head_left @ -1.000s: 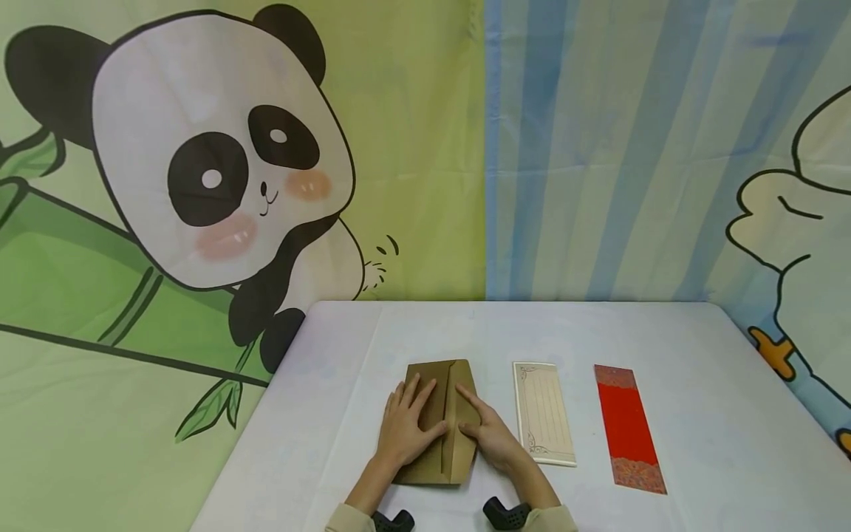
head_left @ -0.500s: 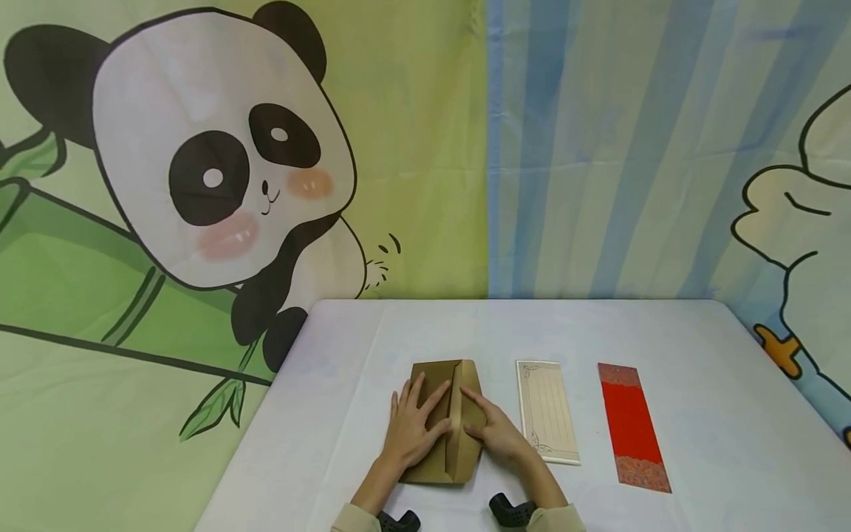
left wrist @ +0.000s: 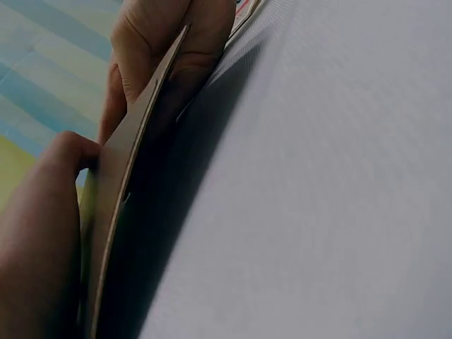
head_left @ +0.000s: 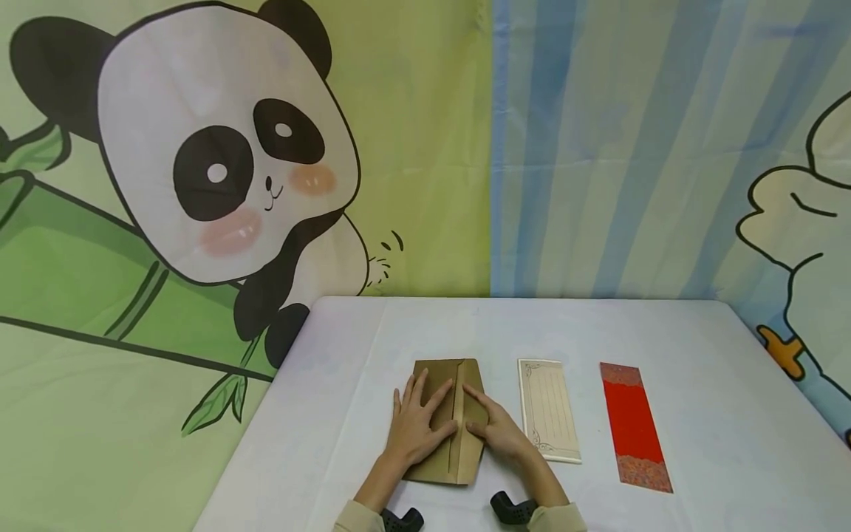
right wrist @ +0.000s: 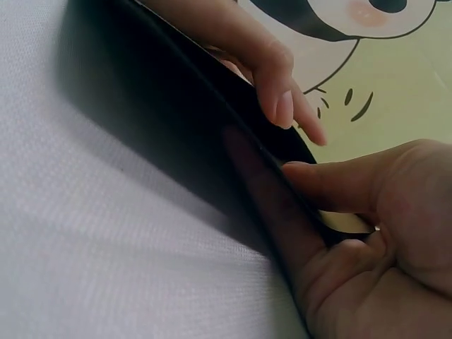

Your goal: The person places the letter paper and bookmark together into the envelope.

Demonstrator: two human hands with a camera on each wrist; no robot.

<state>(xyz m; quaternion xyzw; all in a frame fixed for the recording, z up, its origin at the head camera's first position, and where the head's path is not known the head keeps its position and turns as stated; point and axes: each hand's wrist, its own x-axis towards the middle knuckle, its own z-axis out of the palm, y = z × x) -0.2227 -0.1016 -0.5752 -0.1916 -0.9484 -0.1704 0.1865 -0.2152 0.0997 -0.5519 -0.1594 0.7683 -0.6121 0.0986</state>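
Observation:
A brown paper piece (head_left: 467, 464), like a kraft envelope with a lengthwise folded strip, lies on the white table in front of me. My left hand (head_left: 417, 430) rests on its left part with fingers spread. At the right side, my right hand (head_left: 500, 431) pinches the paper, thumb on top; the right wrist view shows fingers of that hand (right wrist: 395, 212) beneath the raised edge. In the left wrist view the brown paper (left wrist: 120, 176) stands tilted up off the table, with a dark shadow below.
To the right lies a cream lined card (head_left: 549, 410) with ornamented corners. Farther right is a red strip (head_left: 636, 425) with patterned ends. A cartoon panda curtain (head_left: 219, 133) hangs behind the table (head_left: 725, 399). Black wrist devices (head_left: 513, 508) sit by both sleeves.
The view shifts slightly, so things sit a little farther right. The paper's folded strip stood more raised half a second ago and now lies flatter. Both hands keep their places on the paper.

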